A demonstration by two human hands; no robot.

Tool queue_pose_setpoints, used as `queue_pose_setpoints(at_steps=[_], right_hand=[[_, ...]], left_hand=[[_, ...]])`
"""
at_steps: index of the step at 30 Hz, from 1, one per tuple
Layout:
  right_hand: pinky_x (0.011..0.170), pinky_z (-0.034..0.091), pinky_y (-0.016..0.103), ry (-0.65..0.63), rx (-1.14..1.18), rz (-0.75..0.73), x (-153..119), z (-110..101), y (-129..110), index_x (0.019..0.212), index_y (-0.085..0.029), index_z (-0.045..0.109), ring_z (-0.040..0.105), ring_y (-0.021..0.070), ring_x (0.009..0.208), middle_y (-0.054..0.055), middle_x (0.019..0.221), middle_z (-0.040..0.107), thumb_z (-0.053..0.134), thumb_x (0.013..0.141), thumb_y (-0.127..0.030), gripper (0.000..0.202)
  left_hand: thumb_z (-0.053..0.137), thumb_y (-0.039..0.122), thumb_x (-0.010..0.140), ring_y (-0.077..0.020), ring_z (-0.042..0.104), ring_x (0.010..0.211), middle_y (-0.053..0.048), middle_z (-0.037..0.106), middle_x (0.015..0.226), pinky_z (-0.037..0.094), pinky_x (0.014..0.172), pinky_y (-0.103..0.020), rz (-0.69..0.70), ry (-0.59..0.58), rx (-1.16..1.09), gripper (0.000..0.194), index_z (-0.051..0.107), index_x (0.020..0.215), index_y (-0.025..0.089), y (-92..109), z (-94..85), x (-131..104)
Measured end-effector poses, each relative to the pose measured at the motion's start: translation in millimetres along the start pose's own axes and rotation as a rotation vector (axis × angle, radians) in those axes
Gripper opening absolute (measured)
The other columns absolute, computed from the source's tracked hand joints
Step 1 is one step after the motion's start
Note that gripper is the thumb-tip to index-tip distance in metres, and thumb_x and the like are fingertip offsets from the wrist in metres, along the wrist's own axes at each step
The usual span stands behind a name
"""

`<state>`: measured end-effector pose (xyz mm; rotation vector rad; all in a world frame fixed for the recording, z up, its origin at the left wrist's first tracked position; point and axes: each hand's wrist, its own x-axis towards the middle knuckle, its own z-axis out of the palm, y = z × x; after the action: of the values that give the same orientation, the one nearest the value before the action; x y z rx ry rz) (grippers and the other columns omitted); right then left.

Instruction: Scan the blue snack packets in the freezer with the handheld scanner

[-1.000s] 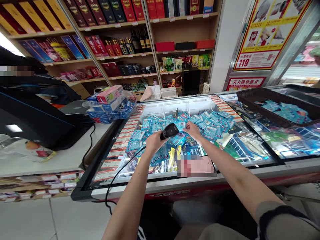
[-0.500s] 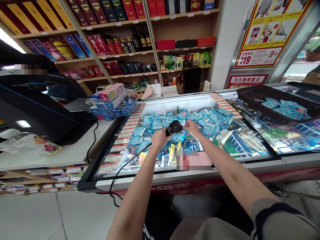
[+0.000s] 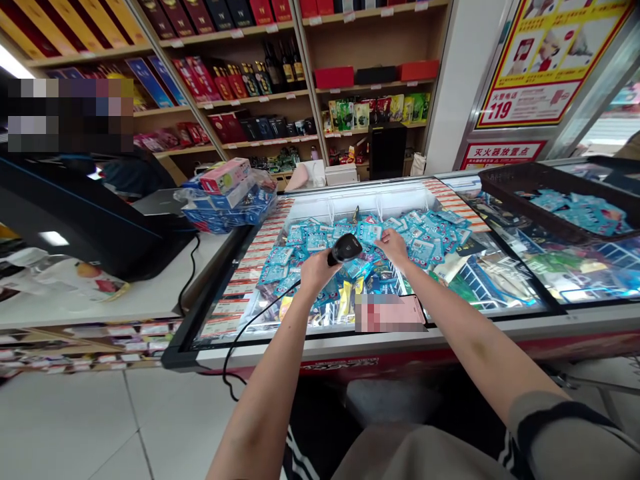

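A black corded barcode scanner (image 3: pixel 346 249) is wrapped in the fingers of my left hand (image 3: pixel 317 272), its head turned to the right. Its cable runs down over the freezer's front edge. Just right of the scanner, my right hand (image 3: pixel 393 247) pinches a small blue packet (image 3: pixel 370 232) by its right edge. Many similar blue packets (image 3: pixel 425 250) lie spread over the glass top beneath and around both hands. A pink phone (image 3: pixel 395 313) lies near the front edge, below my right hand.
The chest freezer (image 3: pixel 475 331) has a glass lid with price labels along it. A brown basket (image 3: pixel 505 200) at the right holds more blue packets. Left stand wrapped boxes (image 3: pixel 227 193) and a black checkout terminal (image 3: pixel 75 220). Stocked shelves (image 3: pixel 240 93) line the back.
My right hand has moved slightly right, and the blue packet in it now shows more fully beside the scanner. The scanner has shifted slightly left and up. The view has tilted a little.
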<state>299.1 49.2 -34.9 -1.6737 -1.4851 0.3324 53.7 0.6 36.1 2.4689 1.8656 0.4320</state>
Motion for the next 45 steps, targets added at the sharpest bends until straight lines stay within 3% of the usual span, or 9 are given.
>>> queue_pose_setpoints(at_steps=[5, 9, 15, 20, 26, 31, 36, 41, 45], right_hand=[[0.083, 0.040, 0.041, 0.167, -0.159, 0.091, 3, -23, 9, 0.113, -0.016, 0.049, 0.056, 0.0263, 0.089, 0.008, 0.086, 0.064, 0.057, 0.074, -0.032, 0.042], [0.093, 0.030, 0.049, 0.317, -0.329, -0.032, -4, -32, 3, 0.123, -0.016, 0.047, 0.037, 0.0342, 0.116, 0.017, 0.122, 0.050, 0.056, 0.078, -0.037, 0.050], [0.094, 0.028, 0.047, -0.125, -0.423, -0.438, -14, -26, -2, 0.101, -0.024, 0.065, 0.037, 0.0313, 0.112, 0.010, 0.111, 0.055, 0.056, 0.079, -0.051, 0.036], [0.092, 0.027, 0.048, -0.048, -0.453, -0.347, -12, -27, 6, 0.106, -0.021, 0.064, 0.037, 0.0328, 0.111, 0.013, 0.113, 0.055, 0.053, 0.083, -0.043, 0.034], [0.095, 0.023, 0.049, -0.179, -0.416, -0.444, -6, -13, -6, 0.112, -0.019, 0.061, 0.041, 0.0308, 0.109, 0.013, 0.106, 0.061, 0.040, 0.090, -0.040, 0.037], [0.097, 0.022, 0.050, -0.207, -0.416, -0.413, -4, 6, -18, 0.102, -0.017, 0.063, 0.040, 0.0338, 0.112, 0.016, 0.109, 0.058, 0.054, 0.082, -0.049, 0.039], [0.094, 0.029, 0.048, -0.293, -0.376, -0.352, -1, 12, -20, 0.111, -0.018, 0.055, 0.043, 0.0343, 0.111, 0.014, 0.106, 0.059, 0.063, 0.073, -0.053, 0.052], [0.094, 0.032, 0.046, -0.292, -0.338, -0.287, 1, 10, -19, 0.122, -0.017, 0.047, 0.043, 0.0334, 0.113, 0.015, 0.114, 0.053, 0.074, 0.060, -0.051, 0.076], [0.093, 0.036, 0.041, -0.266, -0.262, -0.301, -3, 11, -18, 0.126, -0.019, 0.042, 0.046, 0.0289, 0.113, 0.013, 0.122, 0.046, 0.070, 0.068, -0.040, 0.068]], left_hand=[[0.052, 0.051, 0.077, -0.0240, 0.063, 0.085, -0.007, 0.069, 0.093, 0.042, 0.065, -0.027, -0.031, 0.002, 0.014, 0.040, 0.060, 0.107, 0.025, -9, 0.0, 0], [0.052, 0.051, 0.077, -0.0239, 0.063, 0.087, -0.008, 0.069, 0.094, 0.043, 0.066, -0.027, -0.061, -0.016, 0.032, 0.040, 0.061, 0.105, 0.023, -9, -1.3, 1], [0.052, 0.049, 0.077, -0.0235, 0.063, 0.087, -0.007, 0.069, 0.095, 0.043, 0.065, -0.026, -0.064, -0.013, 0.041, 0.039, 0.061, 0.105, 0.023, -12, -1.0, 3], [0.052, 0.050, 0.077, -0.0234, 0.063, 0.087, -0.006, 0.069, 0.096, 0.043, 0.066, -0.026, -0.047, 0.001, 0.045, 0.039, 0.060, 0.106, 0.024, -17, -0.3, 1], [0.053, 0.051, 0.077, -0.0238, 0.063, 0.089, -0.007, 0.068, 0.098, 0.043, 0.068, -0.026, -0.065, -0.019, 0.048, 0.043, 0.060, 0.109, 0.023, -16, -0.9, 3], [0.052, 0.051, 0.077, -0.0233, 0.063, 0.088, -0.006, 0.068, 0.097, 0.042, 0.065, -0.026, -0.031, 0.011, 0.030, 0.042, 0.060, 0.107, 0.024, -21, 1.1, 3], [0.052, 0.052, 0.077, -0.0229, 0.062, 0.087, -0.006, 0.068, 0.097, 0.041, 0.066, -0.026, -0.034, 0.015, 0.035, 0.041, 0.060, 0.106, 0.024, -22, -0.3, 2], [0.052, 0.055, 0.076, -0.0235, 0.062, 0.088, -0.007, 0.068, 0.097, 0.042, 0.068, -0.027, -0.052, 0.007, 0.040, 0.043, 0.061, 0.105, 0.023, -17, -7.4, 3], [0.050, 0.055, 0.077, -0.0227, 0.062, 0.089, -0.007, 0.068, 0.098, 0.042, 0.070, -0.026, -0.032, -0.011, 0.031, 0.045, 0.061, 0.106, 0.023, -15, -12.2, 3]])
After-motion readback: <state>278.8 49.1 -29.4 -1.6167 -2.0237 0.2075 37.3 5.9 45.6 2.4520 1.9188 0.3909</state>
